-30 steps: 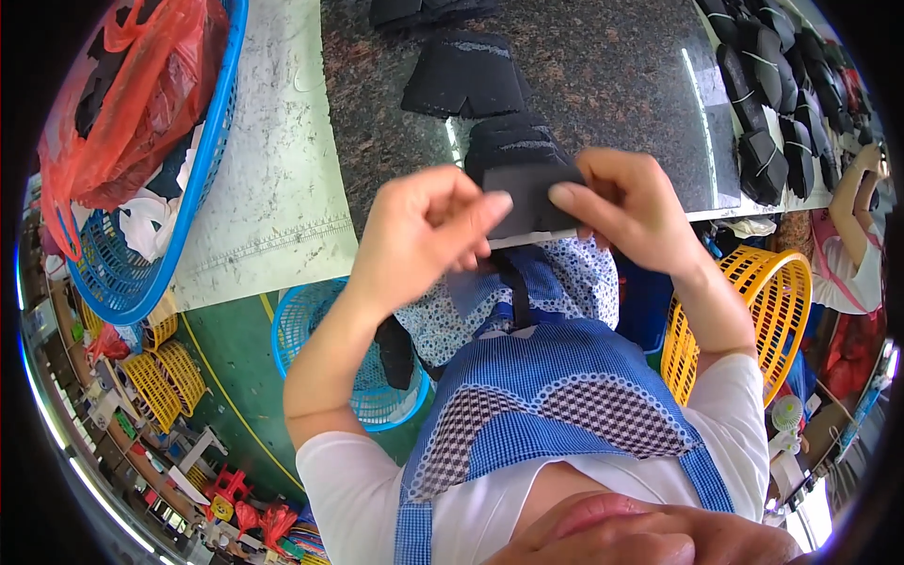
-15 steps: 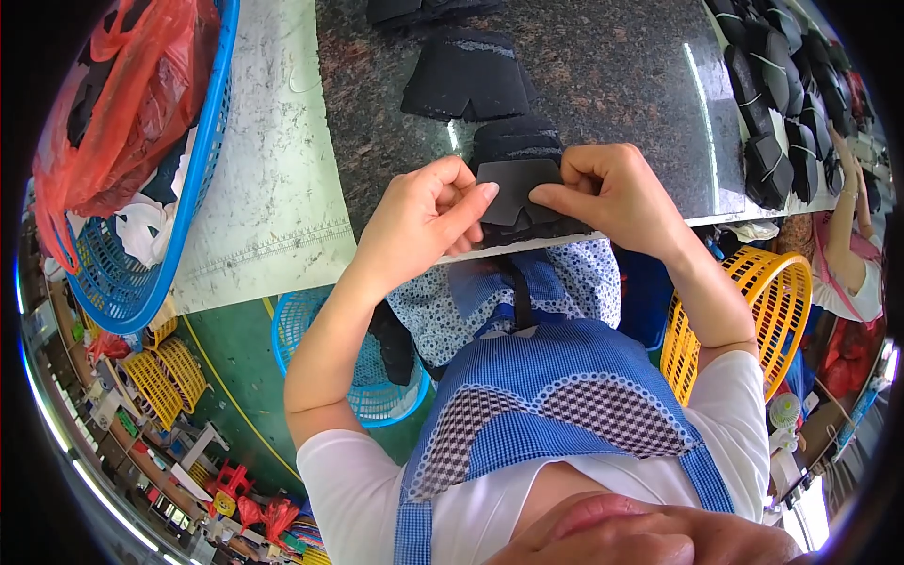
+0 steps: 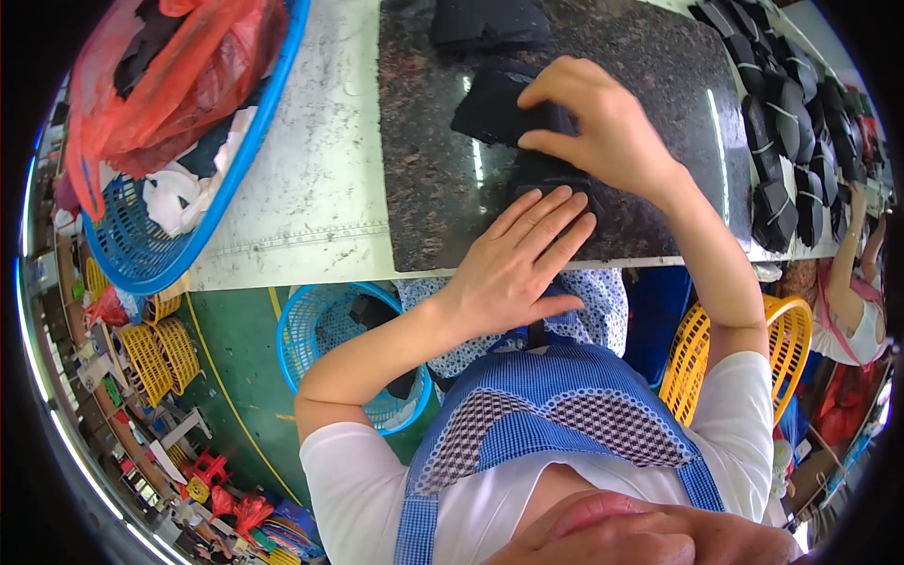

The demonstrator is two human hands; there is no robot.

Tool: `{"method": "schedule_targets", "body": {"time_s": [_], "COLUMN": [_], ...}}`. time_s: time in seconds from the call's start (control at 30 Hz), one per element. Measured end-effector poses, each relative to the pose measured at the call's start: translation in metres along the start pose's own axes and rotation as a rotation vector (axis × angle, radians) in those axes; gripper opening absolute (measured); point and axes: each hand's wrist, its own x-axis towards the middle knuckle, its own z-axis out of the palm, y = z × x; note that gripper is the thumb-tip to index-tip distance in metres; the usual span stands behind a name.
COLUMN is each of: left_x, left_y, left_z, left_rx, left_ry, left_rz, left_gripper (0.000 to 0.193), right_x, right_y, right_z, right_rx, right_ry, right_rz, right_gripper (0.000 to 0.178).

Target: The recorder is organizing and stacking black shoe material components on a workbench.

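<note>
Worn on the person's head, the left fisheye of a side-by-side pair looks steeply down, upright and unmirrored. It sits close above the blue checked apron (image 3: 565,377) on the near side; the left hand (image 3: 523,254), the right hand (image 3: 607,132) and the granite slab (image 3: 428,179) on the counter (image 3: 330,113) lie farther off. Its wide field spans from a blue basket (image 3: 247,151) at left to a co-worker (image 3: 852,320) at right, bending straight edges.

Black pieces (image 3: 488,105), speckled brown-black slab (image 3: 664,89), blue checked apron (image 3: 556,435)
</note>
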Motion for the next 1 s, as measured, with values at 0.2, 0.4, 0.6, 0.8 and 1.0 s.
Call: {"method": "schedule_targets", "body": {"time_s": [0.2,0.4,0.6,0.8,1.0], "left_x": [-0.004,0.014,0.010,-0.008,-0.053], "left_y": [-0.044,-0.083,-0.083,-0.101,-0.172], "left_z": [-0.036,-0.031,-0.054,-0.217,-0.298], "left_rx": [0.081,0.210,0.173,0.858,0.827], "left_ry": [0.421,0.365,0.396,0.738,0.203], "left_rz": [-0.063,-0.042,0.036,-0.107,-0.477], "left_gripper": [0.050,0.045,0.040,0.071,0.037], "right_x": [0.004,0.005,-0.046,0.040,0.238], "right_y": [0.025,0.023,-0.064,-0.079,-0.133], "right_z": [0.014,-0.021,-0.024,-0.055,0.065], "right_rx": [0.049,0.234,-0.251,0.028,0.245], "right_ry": [-0.102,0.512,-0.236,-0.026,0.017], "right_rz": [0.007,0.425,-0.229,-0.051,-0.658], "right_gripper": [0.012,0.010,0.021,0.027,0.036]}}
